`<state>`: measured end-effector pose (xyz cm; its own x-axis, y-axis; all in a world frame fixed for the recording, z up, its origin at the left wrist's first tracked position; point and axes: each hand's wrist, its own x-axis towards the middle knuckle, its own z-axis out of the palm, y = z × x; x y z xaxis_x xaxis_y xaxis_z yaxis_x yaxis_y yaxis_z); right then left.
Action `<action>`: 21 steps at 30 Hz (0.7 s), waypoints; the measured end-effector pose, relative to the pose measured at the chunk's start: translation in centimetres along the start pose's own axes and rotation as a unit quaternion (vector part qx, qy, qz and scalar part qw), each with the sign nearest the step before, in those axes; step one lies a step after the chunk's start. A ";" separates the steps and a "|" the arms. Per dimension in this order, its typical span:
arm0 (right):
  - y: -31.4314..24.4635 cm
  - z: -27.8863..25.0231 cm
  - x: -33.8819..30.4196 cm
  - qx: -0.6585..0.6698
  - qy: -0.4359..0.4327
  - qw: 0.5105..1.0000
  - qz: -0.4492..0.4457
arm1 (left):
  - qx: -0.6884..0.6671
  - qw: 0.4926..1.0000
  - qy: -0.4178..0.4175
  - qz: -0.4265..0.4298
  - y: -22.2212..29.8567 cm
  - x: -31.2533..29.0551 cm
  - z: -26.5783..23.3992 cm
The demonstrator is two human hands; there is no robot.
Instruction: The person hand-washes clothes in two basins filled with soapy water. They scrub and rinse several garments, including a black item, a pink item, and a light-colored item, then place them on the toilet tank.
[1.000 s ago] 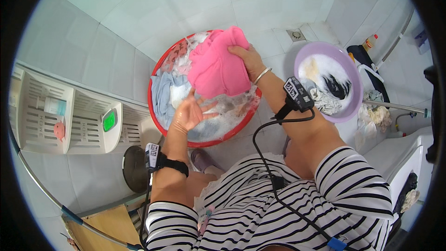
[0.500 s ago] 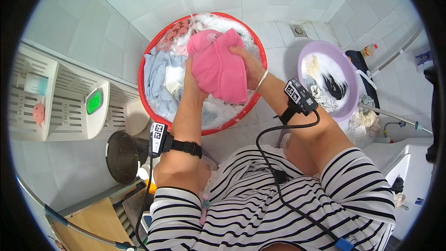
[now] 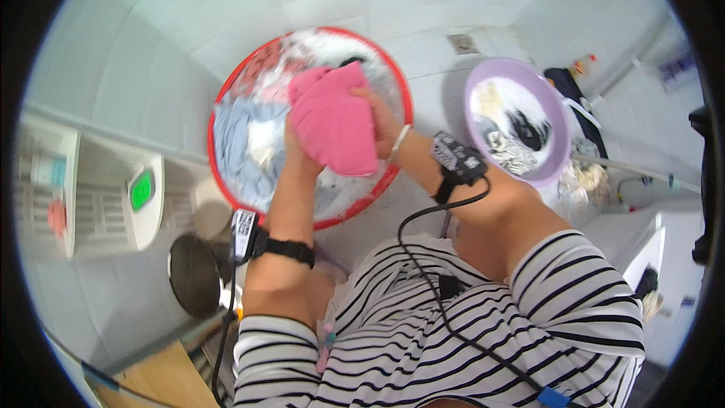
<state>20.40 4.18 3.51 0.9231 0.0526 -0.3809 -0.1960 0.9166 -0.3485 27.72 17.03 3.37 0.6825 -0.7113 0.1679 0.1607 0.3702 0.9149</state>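
Cloth (image 3: 332,122), pink and bunched, shows in the head view over the middle of the red tub (image 3: 361,208), clamped between your left hand (image 3: 300,154) and right hand (image 3: 385,125), with a blue garment (image 3: 248,136) inside at left and a purple basin (image 3: 559,122) farther right.

Bunched pink cloth (image 3: 332,121) hides much of the left hand (image 3: 301,154); blur softens a white slatted plastic shelf (image 3: 145,230) cropped at left.

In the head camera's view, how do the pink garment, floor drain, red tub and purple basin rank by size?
Largest to smallest:
1. Red tub
2. Purple basin
3. Pink garment, as bunched
4. Floor drain
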 end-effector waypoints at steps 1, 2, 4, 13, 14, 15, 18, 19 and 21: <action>-0.2 -0.5 0.5 0.007 -0.007 0.999 -0.042 | -0.083 0.996 -0.016 -0.011 -0.2 0.1 0.0; -0.4 -0.9 1.2 -0.092 0.021 0.985 -0.143 | -0.157 0.975 0.073 -0.138 -0.5 0.0 -0.1; -1.6 -1.6 1.9 -0.263 0.075 0.915 -0.298 | -0.193 0.936 0.068 -0.286 -1.1 -0.6 -0.8; -15.9 0.9 -18.9 -0.370 0.403 0.648 -0.529 | 0.149 0.890 0.145 -0.406 -3.8 -4.4 -5.5; -16.9 1.1 -23.9 -0.388 0.391 0.659 -0.513 | 0.156 0.887 0.134 -0.413 -3.6 -4.5 -5.4; -17.6 0.8 -29.8 -0.376 0.386 0.697 -0.473 | 0.175 0.879 0.123 -0.426 -3.5 -4.5 -5.4; -18.6 1.3 -44.4 -0.358 0.432 0.650 -0.513 | 0.224 0.892 0.084 -0.383 -2.7 -4.6 -4.4; -18.7 1.4 -49.1 -0.364 0.486 0.602 -0.519 | 0.233 0.889 0.064 -0.390 -2.4 -4.4 -4.2; -17.9 1.1 -57.9 -0.432 0.561 0.488 -0.511 | 0.270 0.883 0.036 -0.382 -1.8 -4.3 -3.8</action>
<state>-29.14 -14.78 32.74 0.0181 -0.9508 0.3093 -0.3372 -0.2970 -0.8934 27.15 21.70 -0.33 0.5694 -0.5829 -0.5797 0.2443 -0.5534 0.7963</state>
